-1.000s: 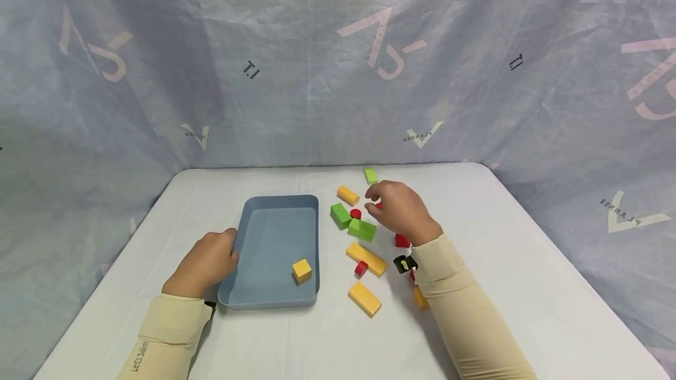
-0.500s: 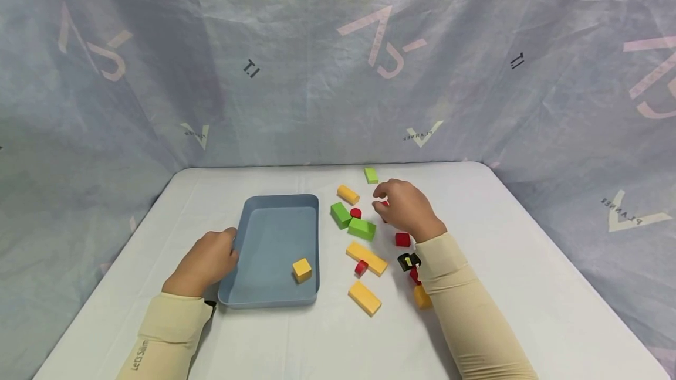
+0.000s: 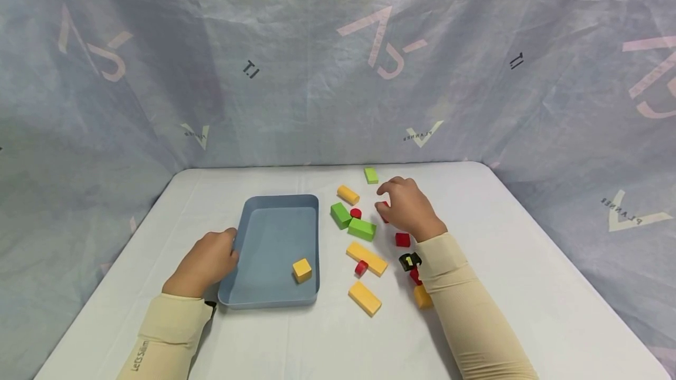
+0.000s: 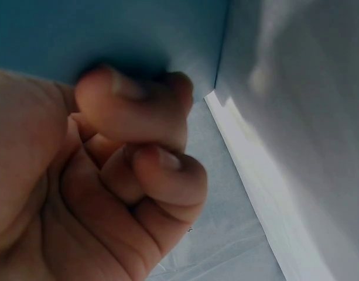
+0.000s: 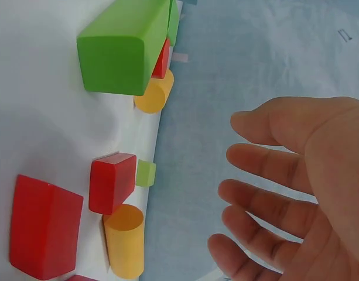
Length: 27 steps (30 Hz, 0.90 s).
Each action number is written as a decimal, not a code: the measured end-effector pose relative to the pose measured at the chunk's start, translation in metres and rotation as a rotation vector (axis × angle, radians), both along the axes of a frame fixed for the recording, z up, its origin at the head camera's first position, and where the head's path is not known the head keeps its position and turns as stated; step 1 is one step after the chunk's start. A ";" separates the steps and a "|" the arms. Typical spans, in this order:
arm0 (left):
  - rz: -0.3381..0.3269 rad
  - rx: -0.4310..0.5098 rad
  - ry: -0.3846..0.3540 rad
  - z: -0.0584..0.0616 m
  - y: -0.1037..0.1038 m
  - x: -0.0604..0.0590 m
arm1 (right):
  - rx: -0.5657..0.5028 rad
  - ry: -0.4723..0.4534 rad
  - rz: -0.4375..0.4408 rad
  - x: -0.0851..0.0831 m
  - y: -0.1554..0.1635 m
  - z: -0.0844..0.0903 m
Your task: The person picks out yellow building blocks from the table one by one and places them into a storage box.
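Right wrist view shows right hand (image 5: 296,193) empty.

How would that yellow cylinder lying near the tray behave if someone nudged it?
The yellow cylinder lies on its curved side, so it would probably roll. It looks solid and rigid, likely light. The green blocks close by might stop it.

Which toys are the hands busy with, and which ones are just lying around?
Busy with:
- left hand touching the blue tray
- right hand open over a small red block
- yellow cube lying in the tray

Just lying around:
- green blocks
- long yellow blocks
- yellow cylinder
- red cube
- white table
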State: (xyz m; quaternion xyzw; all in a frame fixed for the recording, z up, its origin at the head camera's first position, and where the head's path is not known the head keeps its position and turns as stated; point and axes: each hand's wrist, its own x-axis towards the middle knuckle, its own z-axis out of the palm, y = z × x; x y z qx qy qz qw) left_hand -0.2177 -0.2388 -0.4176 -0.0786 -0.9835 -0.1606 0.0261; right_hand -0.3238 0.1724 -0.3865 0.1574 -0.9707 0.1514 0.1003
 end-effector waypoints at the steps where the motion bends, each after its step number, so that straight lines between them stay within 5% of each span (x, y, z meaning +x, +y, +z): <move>1: 0.000 0.001 -0.001 0.000 0.000 0.000 | -0.002 0.000 -0.003 0.000 0.000 0.000; 27: 0.001 -0.003 -0.004 0.001 0.000 0.001 | 0.020 -0.154 -0.039 -0.006 0.004 -0.012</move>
